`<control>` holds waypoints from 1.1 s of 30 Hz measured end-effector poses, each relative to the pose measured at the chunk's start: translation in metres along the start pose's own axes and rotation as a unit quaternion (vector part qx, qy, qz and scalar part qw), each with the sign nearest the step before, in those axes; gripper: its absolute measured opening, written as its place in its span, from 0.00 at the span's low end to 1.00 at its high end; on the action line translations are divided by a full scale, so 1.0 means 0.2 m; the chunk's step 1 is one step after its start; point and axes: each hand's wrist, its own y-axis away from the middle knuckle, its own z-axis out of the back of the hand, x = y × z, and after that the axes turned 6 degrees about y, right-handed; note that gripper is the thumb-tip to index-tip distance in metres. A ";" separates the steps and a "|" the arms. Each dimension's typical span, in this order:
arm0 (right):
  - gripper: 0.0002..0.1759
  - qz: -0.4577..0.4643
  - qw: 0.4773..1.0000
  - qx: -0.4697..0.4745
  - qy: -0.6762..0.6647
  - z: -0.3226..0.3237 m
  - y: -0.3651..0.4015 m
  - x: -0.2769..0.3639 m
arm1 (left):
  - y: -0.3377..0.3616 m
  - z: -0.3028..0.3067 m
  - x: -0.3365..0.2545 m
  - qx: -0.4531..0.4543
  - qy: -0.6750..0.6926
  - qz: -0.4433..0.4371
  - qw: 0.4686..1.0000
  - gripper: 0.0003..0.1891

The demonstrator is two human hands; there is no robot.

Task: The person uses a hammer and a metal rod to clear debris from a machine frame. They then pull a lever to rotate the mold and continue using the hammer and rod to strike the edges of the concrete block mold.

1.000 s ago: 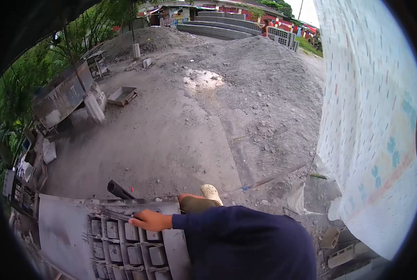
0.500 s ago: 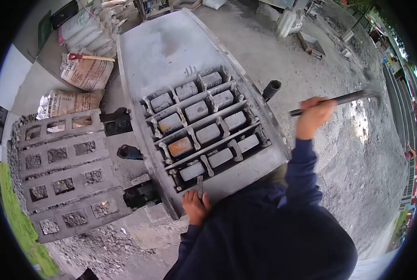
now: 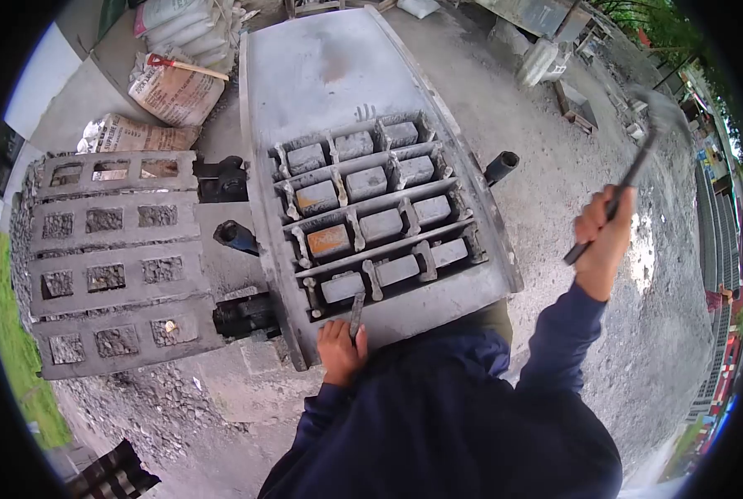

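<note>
In the head view a metal block mould (image 3: 373, 264) with rows of rectangular cores is set in a grey metal table (image 3: 305, 66). At its near edge my left hand (image 3: 340, 348) rests on the table, closed around a short flat metal bar (image 3: 357, 313). The bar's far end meets the nearest row of the mould, close to a core. Out to the right, my right hand (image 3: 604, 241) grips a hammer (image 3: 636, 162) by its handle, raised and apart from the mould. The hammer's head is smeared by motion.
Left of the table lies a slotted metal plate (image 3: 130, 239) with square holes. Short pipe stubs (image 3: 236, 236) stand beside the table, one also at its right. Sacks (image 3: 176, 91) with a red-handled tool (image 3: 190, 66) on them sit at the back left. Gravel (image 3: 151, 420) covers ground at lower left.
My right hand has lifted the hammer, its head now higher and the handle steeper. My left hand keeps the bar at the mould's near edge. The camera view has shifted slightly.
</note>
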 end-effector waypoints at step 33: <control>0.33 0.033 0.991 -0.015 0.127 -0.55 0.35 -1.03 | 0.03 0.03 0.02 -0.047 0.037 -0.030 0.998 0.12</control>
